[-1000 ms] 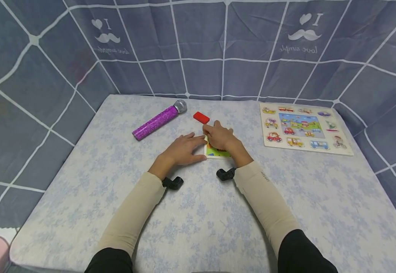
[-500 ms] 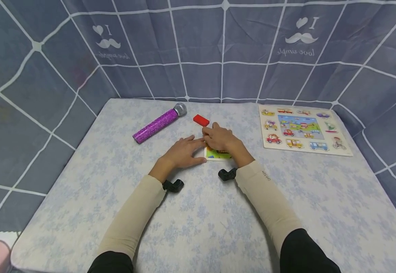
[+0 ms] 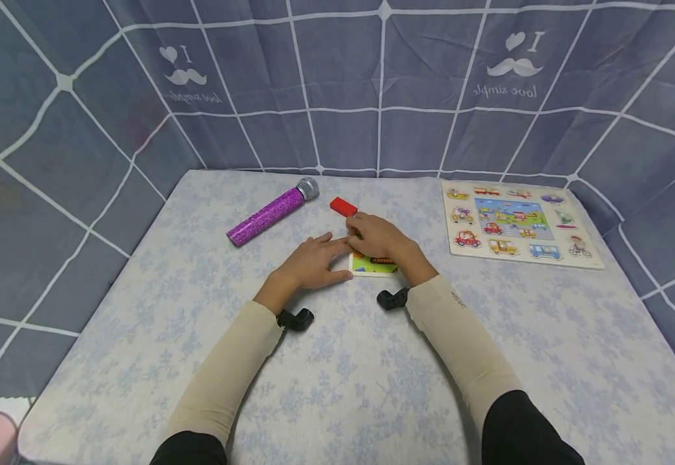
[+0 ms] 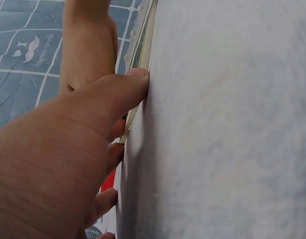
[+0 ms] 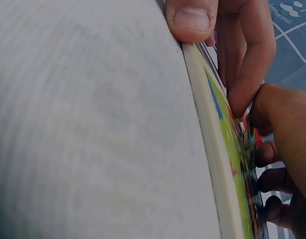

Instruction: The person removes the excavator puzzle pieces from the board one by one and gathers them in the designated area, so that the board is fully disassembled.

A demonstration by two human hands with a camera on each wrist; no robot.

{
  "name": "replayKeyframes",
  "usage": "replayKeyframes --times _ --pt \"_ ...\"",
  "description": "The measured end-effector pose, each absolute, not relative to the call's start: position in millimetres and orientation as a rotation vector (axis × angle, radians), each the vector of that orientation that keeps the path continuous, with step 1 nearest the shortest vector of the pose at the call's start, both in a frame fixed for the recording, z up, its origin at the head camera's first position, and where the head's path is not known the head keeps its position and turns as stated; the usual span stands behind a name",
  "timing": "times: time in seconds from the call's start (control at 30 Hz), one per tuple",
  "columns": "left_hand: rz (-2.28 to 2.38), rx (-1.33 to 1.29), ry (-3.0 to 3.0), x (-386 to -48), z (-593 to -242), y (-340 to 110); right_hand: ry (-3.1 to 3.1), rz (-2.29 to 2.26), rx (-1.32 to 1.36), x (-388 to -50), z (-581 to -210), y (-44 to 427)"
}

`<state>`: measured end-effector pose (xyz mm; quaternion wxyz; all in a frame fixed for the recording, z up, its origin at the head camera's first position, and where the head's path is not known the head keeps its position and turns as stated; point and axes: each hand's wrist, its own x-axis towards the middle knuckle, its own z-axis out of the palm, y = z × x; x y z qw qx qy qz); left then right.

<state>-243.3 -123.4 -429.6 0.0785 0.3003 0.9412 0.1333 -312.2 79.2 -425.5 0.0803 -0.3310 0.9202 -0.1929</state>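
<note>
A small wooden picture puzzle (image 3: 366, 267) with a green and orange scene lies flat on the table, largely covered by my hands. My left hand (image 3: 312, 261) rests beside it, fingers spread; in the left wrist view its thumb (image 4: 130, 87) touches the light wooden edge. Over the top of the puzzle, my right hand (image 3: 376, 236) bends with its fingers curled downward. Its fingers (image 5: 272, 180) hang close to the picture surface in the right wrist view. Whether they pinch a piece is hidden. Just beyond that hand sits a red block (image 3: 343, 206).
A purple glitter microphone (image 3: 267, 216) with a silver head lies behind my left hand. To the far right lies a larger vehicle peg-puzzle board (image 3: 570, 261). The patterned tablecloth (image 3: 325, 387) meets a grey-blue checked curtain (image 3: 343, 77) at the back.
My right hand has drawn in, its index finger going from stretched forward to bent, and shifted slightly right. More of the puzzle's front shows. My left hand has stayed nearly still.
</note>
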Motion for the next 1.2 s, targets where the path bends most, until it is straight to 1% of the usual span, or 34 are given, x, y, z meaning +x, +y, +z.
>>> replayKeyframes --times 0.17,0.3,0.7,0.93,1.2 --pt "0.377 0.896 2.817 -243.1 -429.1 -123.5 2.713 -0.668 -0.937 -311.3 -426.5 83.0" --pt "0.373 0.886 2.816 -243.6 -428.6 -123.5 2.674 -0.746 -0.965 -310.0 -424.6 89.1" --pt "0.388 0.883 2.812 -244.0 -426.6 -123.6 2.6 -0.762 -1.015 -306.9 -418.3 100.4" --pt "0.391 0.873 2.815 -244.1 -428.6 -122.9 2.583 -0.807 -0.98 -304.2 -414.7 105.5" --pt "0.415 0.873 2.814 -242.4 -430.0 -122.2 2.702 -0.643 -1.034 -300.5 -411.6 106.6"
